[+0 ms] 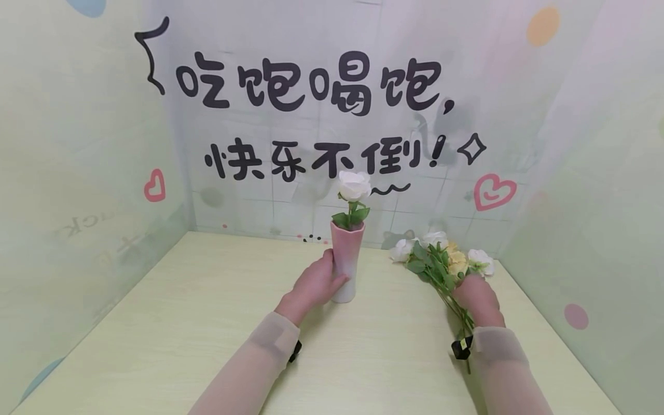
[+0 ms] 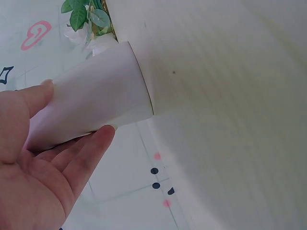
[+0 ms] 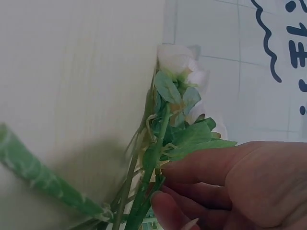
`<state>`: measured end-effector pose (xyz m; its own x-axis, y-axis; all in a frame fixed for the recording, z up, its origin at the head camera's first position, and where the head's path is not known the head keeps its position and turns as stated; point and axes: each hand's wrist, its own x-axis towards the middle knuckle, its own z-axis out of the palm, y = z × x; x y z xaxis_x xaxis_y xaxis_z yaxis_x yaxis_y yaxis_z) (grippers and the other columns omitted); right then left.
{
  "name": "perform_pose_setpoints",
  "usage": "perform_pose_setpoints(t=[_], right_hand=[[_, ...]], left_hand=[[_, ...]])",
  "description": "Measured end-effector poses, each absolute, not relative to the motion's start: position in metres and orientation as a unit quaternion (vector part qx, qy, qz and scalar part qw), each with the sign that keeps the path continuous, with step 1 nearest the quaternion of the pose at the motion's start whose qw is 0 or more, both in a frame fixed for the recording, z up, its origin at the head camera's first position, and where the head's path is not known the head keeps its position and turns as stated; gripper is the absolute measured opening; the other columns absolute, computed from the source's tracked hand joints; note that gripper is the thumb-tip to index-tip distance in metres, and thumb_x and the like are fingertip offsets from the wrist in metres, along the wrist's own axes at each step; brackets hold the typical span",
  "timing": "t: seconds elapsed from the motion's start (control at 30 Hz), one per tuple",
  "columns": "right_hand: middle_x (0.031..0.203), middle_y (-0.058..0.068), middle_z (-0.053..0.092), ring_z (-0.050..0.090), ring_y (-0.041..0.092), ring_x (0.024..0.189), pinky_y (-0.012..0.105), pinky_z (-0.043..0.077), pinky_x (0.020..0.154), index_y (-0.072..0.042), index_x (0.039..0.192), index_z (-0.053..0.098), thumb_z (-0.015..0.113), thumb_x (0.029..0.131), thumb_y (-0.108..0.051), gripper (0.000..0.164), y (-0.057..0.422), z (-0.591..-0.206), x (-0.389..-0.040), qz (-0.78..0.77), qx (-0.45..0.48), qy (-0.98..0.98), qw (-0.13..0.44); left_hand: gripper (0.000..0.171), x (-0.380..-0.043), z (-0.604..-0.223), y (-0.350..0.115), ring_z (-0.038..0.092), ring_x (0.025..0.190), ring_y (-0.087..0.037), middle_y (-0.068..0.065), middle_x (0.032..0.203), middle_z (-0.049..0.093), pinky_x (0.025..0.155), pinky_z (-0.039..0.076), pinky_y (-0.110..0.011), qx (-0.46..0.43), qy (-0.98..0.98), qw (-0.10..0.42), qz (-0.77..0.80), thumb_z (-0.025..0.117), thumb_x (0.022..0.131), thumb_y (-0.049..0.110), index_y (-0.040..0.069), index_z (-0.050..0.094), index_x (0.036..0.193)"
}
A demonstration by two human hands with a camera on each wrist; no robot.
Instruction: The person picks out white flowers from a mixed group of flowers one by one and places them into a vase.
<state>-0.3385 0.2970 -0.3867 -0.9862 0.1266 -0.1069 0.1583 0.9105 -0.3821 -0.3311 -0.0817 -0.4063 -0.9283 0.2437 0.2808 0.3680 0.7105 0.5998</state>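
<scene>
A tall, slender vase with a wavy rim, pink at the top and fading to white below (image 1: 347, 253), stands upright toward the back of the pale wood-grain tabletop (image 1: 197, 323), a little right of its middle. The left hand (image 1: 313, 282) grips it from the left, thumb on one side and fingers on the other. A single white artificial rose with green leaves (image 1: 355, 185) rises from its mouth. To the right, well apart from the vase, lies a bunch of white and yellow artificial roses with long green stems (image 1: 438, 268), blossoms toward the back wall. The right hand (image 1: 477, 297) is at this bunch, its thumb and forefinger pinching a green stem, as the right wrist view shows. The two hands are well apart from each other. Both arms wear pale beige sleeves (image 1: 249, 363), and a small black device (image 1: 461, 347) sits under the right wrist. Behind, a whitish printed backdrop (image 1: 238, 127) carries large black Chinese lettering (image 1: 342, 83) and a pink heart outline (image 1: 494, 192).
</scene>
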Motion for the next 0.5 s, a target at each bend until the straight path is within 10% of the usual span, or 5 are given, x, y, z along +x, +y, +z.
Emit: perform_pose_setpoints(t=[0.5], right_hand=[[0.075, 0.009, 0.054, 0.054, 0.025, 0.069, 0.038, 0.046, 0.061, -0.013, 0.071, 0.052, 0.056, 0.101, -0.011, 0.03, 0.303, -0.4, -0.351, -0.194, 0.062, 0.978, 0.034]], left_hand=[[0.065, -0.329, -0.405, -0.082, 0.069, 0.133, -0.042, -0.028, 0.148, 0.066, 0.113, 0.057, -0.056, -0.168, -0.92, 0.09, -0.343, 0.072, 0.108, 0.026, -0.01, 0.043, 0.154]])
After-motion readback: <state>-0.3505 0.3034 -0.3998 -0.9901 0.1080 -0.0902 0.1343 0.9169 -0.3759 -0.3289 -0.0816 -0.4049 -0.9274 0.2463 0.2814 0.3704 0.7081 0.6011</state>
